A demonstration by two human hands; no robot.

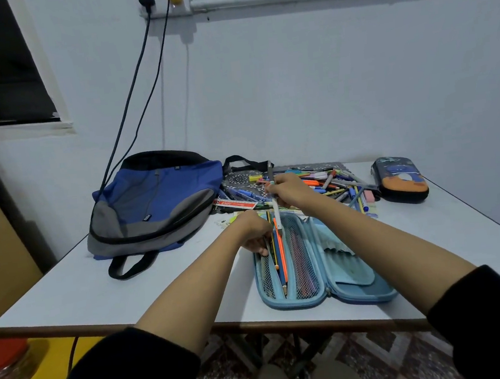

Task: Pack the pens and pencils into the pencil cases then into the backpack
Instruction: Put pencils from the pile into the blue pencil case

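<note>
pen by pen, a case fills up

black sleeves [123,378] frame the near edge of the counter [99,289], where an open blue pencil case [356,289] lies near and right of centre. the left hand [254,234] curls its fingers over the case's left rim, seemingly holding the mesh pocket open beside an orange pencil [281,253] already stowed. the right hand [288,190] pinches a long white pen [276,214], held nearly upright, its lower end touching or just above the case's far end; which one cannot be told. to do this step well, the pen likely needs tipping flat and sliding in lengthwise beside the others while the left hand steadies the case. a loose pile of pens [327,182] waits on the far side, a dark second case [400,179] lies closed at far right, and the backpack [158,204] sits at far left.
</note>
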